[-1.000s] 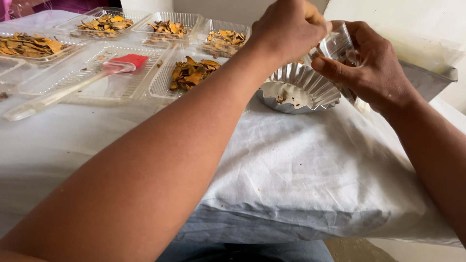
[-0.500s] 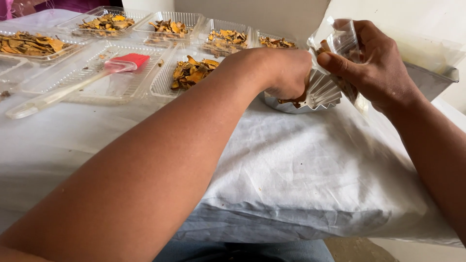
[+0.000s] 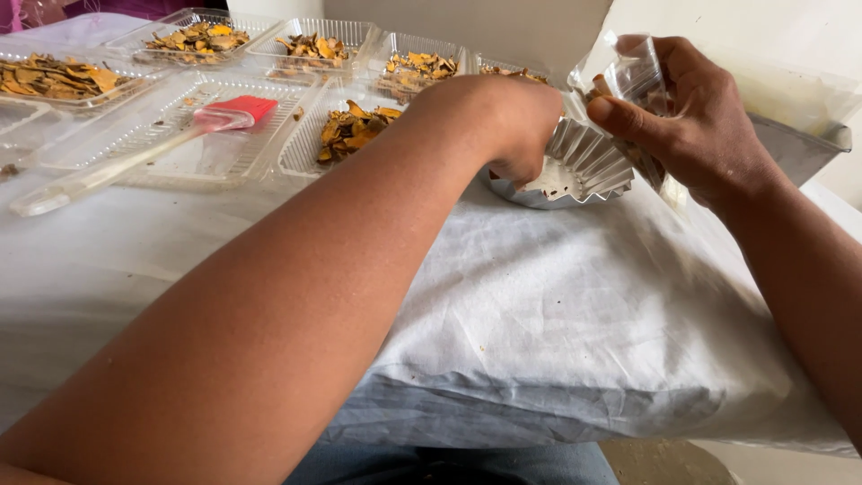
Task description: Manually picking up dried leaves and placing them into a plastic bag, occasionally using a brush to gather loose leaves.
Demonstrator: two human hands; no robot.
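Note:
My left hand (image 3: 514,124) reaches across the table, its fingers curled down into a shiny fluted metal bowl (image 3: 579,166) standing on the white cloth. What the fingers hold inside is hidden. My right hand (image 3: 691,112) is raised beside the bowl's right rim and grips a clear plastic bag (image 3: 633,81) with brownish pieces in it. My left forearm covers much of the middle of the view.
Several clear plastic trays (image 3: 310,148) with orange-yellow dried slices (image 3: 355,130) line the far side of the cloth-covered table (image 3: 557,314). A brush with a red silicone head (image 3: 235,111) and clear handle lies on an open tray. A grey edge sits behind my right hand.
My left hand has dropped from the bag's mouth down into the fluted bowl. My right hand has kept the bag raised, nearly still.

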